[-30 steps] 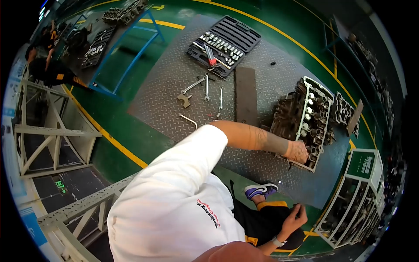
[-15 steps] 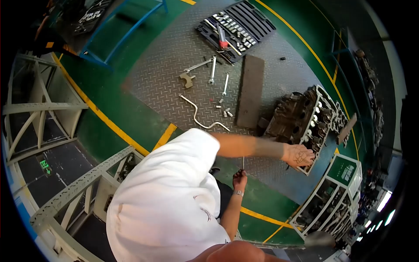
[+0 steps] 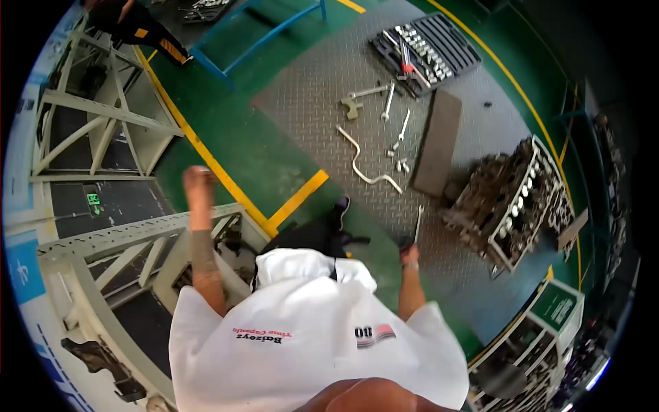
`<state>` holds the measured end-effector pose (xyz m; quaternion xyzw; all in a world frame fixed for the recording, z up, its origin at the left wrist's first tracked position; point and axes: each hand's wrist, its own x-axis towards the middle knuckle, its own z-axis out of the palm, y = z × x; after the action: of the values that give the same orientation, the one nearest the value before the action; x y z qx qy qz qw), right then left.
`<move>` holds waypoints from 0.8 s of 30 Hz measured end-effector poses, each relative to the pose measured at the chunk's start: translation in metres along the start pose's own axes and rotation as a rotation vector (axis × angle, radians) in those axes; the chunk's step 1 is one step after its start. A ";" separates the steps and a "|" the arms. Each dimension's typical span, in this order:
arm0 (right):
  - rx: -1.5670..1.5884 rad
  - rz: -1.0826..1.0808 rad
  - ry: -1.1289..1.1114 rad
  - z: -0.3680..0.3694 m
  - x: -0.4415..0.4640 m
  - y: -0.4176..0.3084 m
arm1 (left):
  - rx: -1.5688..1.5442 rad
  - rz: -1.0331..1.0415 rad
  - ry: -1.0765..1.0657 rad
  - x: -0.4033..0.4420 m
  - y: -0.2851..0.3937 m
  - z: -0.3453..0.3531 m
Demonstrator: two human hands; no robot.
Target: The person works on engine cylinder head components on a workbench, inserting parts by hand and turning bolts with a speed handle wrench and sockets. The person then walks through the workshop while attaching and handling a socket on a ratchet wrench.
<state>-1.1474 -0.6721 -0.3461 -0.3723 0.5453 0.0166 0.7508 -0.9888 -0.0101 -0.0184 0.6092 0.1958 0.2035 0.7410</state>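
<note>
My left hand [image 3: 199, 184] is out to the left over the green floor, near the metal frame; its fingers are too blurred to make out. On the right, my right hand [image 3: 410, 254] is closed round a slim metal tool [image 3: 419, 223] that points up over the plate's edge. The engine block [image 3: 511, 202] lies to the right of both hands, with neither touching it. Ahead are a bent metal rod [image 3: 355, 161], several wrenches [image 3: 389, 101], small sockets [image 3: 402, 165], a brownish bracket [image 3: 352, 107] and a dark flat board [image 3: 438, 143].
An open socket case [image 3: 429, 55] is at the back of the diamond plate [image 3: 302, 89]. Pale metal frames [image 3: 113, 110] stand at left, a blue stand [image 3: 264, 34] behind. A white rack [image 3: 542, 329] is at lower right. Another person's leg [image 3: 161, 41] shows at upper left.
My left hand has left the engine block and swung far to the left. My right hand has moved up and right with the tool. The view has turned, and my torso now faces forward.
</note>
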 end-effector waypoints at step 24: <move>-0.395 -0.089 0.229 0.131 -0.106 0.121 | -0.245 0.357 0.039 0.421 0.116 0.085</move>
<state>-1.1370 -0.4691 -0.3069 -0.5350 0.5961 0.0477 0.5968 -0.5961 0.1676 0.0931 0.5356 0.0729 0.3657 0.7577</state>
